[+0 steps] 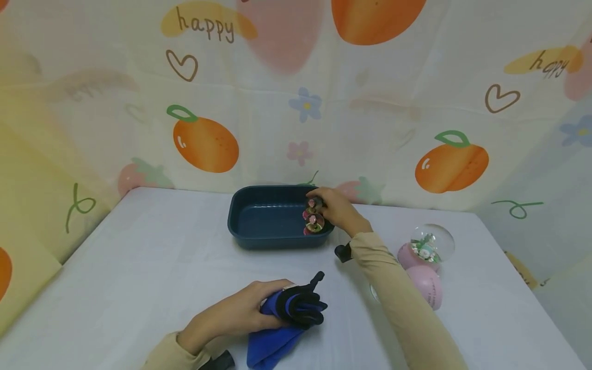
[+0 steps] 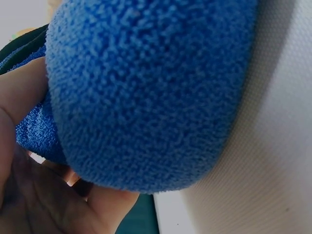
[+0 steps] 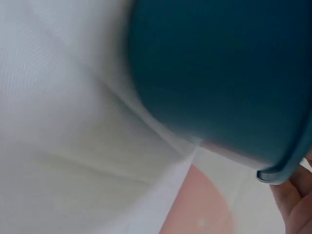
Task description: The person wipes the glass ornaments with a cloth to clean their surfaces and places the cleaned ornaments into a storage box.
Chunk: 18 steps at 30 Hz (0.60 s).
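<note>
White-covered table [image 1: 152, 252] before a fruit-printed backdrop [image 1: 277, 118]: right hand [image 1: 339, 208] grips a glittering pink-and-gold ornament [image 1: 315, 223] inside the right end of a dark-teal rectangular tray [image 1: 273, 242]; nearer, left hand [image 1: 245, 311] clasps a black-edged blue towelling roll [image 1: 299, 306], presumably keeping its folds closed.

a white desk [image 1: 152, 267] runs back to a big pale sheet [image 1: 365, 128] that hangs like a wall. the sheet has pictures all over it — round oranges [image 1: 206, 145], soft pink strawberries [image 1: 130, 179], small blue and pink flowers [image 1: 301, 105], brown hearts [image 1: 188, 80], and the word "happy" on yellow blobs [image 1: 171, 23]. some prints look very faint. it goes along the left and right sides too — yellow on the left, more grey on the right. the light is soft.
</note>
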Available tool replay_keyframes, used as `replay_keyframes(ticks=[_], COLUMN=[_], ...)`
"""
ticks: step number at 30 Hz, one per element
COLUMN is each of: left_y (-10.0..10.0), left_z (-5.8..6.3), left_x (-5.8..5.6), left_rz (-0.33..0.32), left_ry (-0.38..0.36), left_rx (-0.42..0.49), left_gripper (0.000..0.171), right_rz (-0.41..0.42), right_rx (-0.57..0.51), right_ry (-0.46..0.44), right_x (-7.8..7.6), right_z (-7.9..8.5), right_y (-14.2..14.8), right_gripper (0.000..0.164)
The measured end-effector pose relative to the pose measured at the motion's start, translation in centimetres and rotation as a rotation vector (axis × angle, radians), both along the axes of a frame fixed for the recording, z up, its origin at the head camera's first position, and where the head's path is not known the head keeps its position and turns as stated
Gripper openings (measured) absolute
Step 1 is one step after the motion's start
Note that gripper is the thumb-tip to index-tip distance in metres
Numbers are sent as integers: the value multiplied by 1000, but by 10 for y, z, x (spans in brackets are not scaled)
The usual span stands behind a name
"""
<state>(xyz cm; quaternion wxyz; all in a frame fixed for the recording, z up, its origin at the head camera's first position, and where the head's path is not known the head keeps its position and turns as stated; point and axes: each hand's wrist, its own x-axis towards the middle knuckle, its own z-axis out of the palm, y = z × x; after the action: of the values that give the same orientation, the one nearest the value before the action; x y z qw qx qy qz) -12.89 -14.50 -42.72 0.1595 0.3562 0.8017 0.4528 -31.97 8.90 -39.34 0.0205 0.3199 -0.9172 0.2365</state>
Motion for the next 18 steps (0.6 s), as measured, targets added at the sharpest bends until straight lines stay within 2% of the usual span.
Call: replay_keyframes(ticks=[5, 12, 18], left_y=[1, 2, 2], left_z=[0, 0, -2], left_x=[0, 0, -1], left_rz=[-1, 12, 18], left_ry=[6, 7, 23], left_rx=[4, -9, -15], left_gripper=[45, 46, 46], right_rz=[-22, -25, -44], right_rx=[-36, -33, -21], right_ry=[-57, -16, -29], right_x=[5, 16, 33], right_z=[6, 17, 27], right_y=[4, 9, 14], right_gripper=[43, 43, 44])
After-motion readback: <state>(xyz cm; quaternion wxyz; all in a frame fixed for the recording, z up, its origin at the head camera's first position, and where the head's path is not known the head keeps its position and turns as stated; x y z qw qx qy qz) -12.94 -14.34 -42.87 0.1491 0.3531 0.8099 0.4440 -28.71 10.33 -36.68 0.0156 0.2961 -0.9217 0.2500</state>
